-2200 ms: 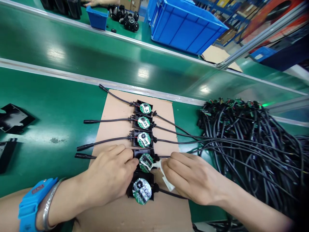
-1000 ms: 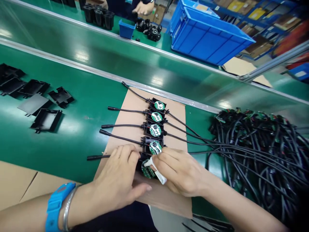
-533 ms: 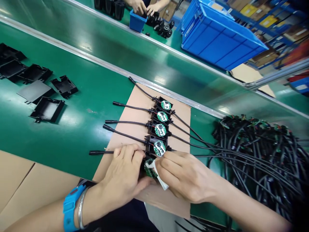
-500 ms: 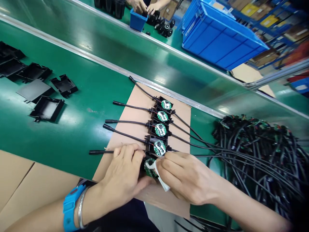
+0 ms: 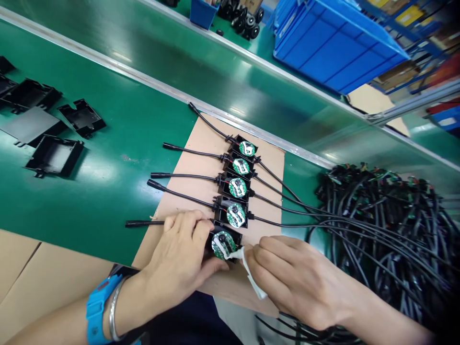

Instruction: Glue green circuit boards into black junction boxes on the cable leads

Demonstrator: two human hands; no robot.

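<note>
My left hand [image 5: 179, 251] grips the left side of the nearest small black box [image 5: 235, 235], its fingers over the cable end and its thumb along the near edge. A round green circuit board [image 5: 221, 243] sits at this box, with a white paste streak across it. My right hand [image 5: 294, 278] is closed around a white squeeze tube [image 5: 254, 280], mostly hidden by the fingers. The tube's nozzle touches or nearly touches the board's lower right edge. Beyond, several like boxes stand in a row on a cardboard sheet [image 5: 266, 225], each with a white-streaked circuit board [image 5: 236, 215].
A heap of black cables [image 5: 381, 225] lies at right, some running to the boxes. Several open black housings [image 5: 55, 155] lie at left on the green table [image 5: 118, 191]. Behind the metal-edged divider stand a large blue crate [image 5: 334, 48] and a small blue bin [image 5: 203, 13].
My right hand has moved down and right with the tube, exposing more of the nearest board and its white streak. My left hand keeps its grip. The view has tilted slightly; another person's hands left it.
</note>
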